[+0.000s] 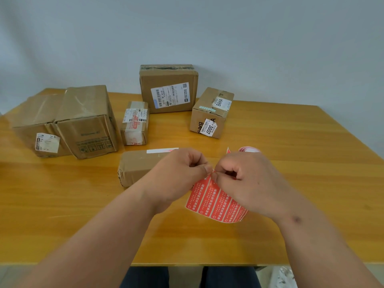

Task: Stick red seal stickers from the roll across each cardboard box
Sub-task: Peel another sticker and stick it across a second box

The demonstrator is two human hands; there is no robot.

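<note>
The sticker strip (216,201) is held above the desk (83,204) near its front edge, its free end hanging toward the person. Its top edge is pinched by both hands: the left hand (178,175) with thumb and forefinger closed on it, the right hand (247,179) with curled fingers nipping the same edge just beside. A sticker appears to be in the act of being peeled. The roll (249,150) is only partly seen behind the right hand.

The nearest box (137,165) lies directly behind and left of the left hand, its long axis running left to right; it is judged the likely target, and the left hand is nearer. Nothing is seen between it and the hands.

Five more boxes stand toward the back edge: two large boxes (83,121) at back left, a small taped box (135,123), a labelled box (168,90) at the wall, and a box marked 3007 (209,115) to the right.
</note>
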